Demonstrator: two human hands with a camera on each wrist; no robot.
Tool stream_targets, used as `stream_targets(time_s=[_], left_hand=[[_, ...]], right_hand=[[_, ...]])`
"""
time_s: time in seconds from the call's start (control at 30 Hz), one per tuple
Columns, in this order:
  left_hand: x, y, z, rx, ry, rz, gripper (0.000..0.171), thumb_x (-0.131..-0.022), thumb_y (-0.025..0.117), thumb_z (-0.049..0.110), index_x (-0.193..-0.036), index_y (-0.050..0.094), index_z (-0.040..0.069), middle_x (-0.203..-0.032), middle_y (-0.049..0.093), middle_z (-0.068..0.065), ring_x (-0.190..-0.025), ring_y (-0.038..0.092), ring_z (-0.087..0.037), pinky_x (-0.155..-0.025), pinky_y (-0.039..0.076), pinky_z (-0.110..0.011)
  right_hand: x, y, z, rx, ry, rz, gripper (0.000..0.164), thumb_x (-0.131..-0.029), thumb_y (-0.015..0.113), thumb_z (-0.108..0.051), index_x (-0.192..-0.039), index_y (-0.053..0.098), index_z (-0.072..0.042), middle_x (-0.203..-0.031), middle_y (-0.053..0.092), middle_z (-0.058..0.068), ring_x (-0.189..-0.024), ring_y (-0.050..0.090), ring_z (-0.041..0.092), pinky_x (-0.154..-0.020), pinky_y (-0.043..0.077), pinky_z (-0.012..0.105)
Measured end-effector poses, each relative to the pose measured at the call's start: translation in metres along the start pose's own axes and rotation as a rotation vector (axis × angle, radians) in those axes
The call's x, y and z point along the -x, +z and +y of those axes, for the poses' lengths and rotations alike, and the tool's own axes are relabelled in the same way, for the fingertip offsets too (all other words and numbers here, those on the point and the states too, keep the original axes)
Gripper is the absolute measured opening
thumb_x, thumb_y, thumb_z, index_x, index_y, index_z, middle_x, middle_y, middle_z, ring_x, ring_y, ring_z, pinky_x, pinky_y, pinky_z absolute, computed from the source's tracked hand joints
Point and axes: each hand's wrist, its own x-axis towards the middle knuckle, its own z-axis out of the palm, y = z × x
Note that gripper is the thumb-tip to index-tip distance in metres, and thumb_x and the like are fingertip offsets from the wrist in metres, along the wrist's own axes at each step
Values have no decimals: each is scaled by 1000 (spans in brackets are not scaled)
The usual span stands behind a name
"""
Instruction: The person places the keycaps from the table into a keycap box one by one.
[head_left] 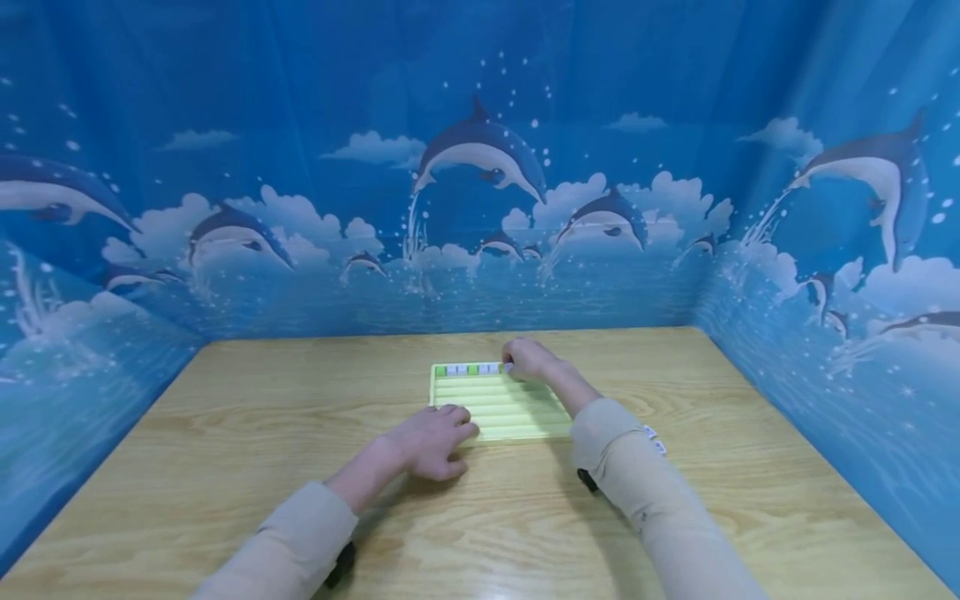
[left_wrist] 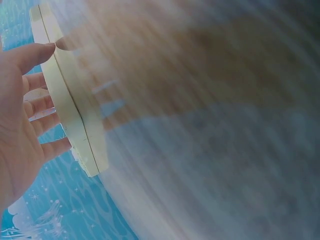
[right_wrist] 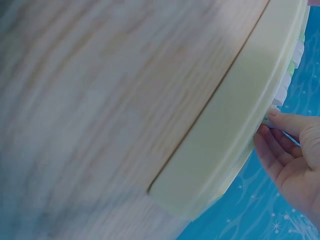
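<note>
A pale yellow-green tray point(head_left: 498, 410) with ridged rows lies on the table. Along its far row sit several small green and white tiles point(head_left: 461, 369). My right hand point(head_left: 530, 360) is at the right end of this line, pinching a small tile point(right_wrist: 267, 119) between thumb and fingers; the fingers mostly cover it. At the tray's near left corner rests my left hand point(head_left: 431, 440). In the left wrist view its thumb touches the base of the tray's front wall point(left_wrist: 70, 100), while the fairly straight fingers reach over the tray's edge.
A few loose white tiles point(head_left: 655, 439) lie on the wooden table point(head_left: 300, 392) to the right of the tray, partly hidden by my right sleeve point(head_left: 637, 467). A blue curtain with dolphins point(head_left: 480, 158) stands around the back and sides of the table.
</note>
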Motion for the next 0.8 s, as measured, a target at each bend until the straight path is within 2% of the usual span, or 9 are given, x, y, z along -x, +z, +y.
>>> stream_targets(time_s=[0.17, 0.4, 0.73, 0.8], left_hand=[[0, 0, 0, 3, -5, -9, 50, -87, 56, 41, -129, 50, 14, -125, 47, -7, -117, 44, -22, -94, 42, -41], [0, 0, 0, 6, -2, -3, 50, -86, 57, 40, -127, 51, 14, -124, 48, -7, -116, 44, -22, -93, 42, -41], [-1, 0, 0, 10, -14, -18, 50, -87, 56, 40, -129, 50, 14, -125, 47, -7, -117, 44, -22, -95, 41, -41], [-1, 0, -1, 11, -15, -20, 50, -87, 56, 40, -129, 50, 14, -126, 47, -7, -118, 43, -22, -95, 41, -41]], right_hand=[[-1, 0, -1, 11, 2, 12, 12, -87, 58, 1, -76, 58, -6, -74, 52, 3, -67, 45, 16, -60, 39, 28], [-5, 1, 0, 9, 7, -22, 5, -87, 58, 0, -84, 61, -3, -80, 54, 5, -73, 47, 19, -63, 41, 31], [-12, 2, 4, 2, -20, -45, 7, -84, 58, 2, -81, 61, -4, -77, 53, 5, -70, 47, 19, -60, 41, 31], [-11, 1, 1, 6, 4, -50, 7, -85, 58, 1, -83, 62, -4, -79, 54, 5, -72, 47, 19, -62, 42, 31]])
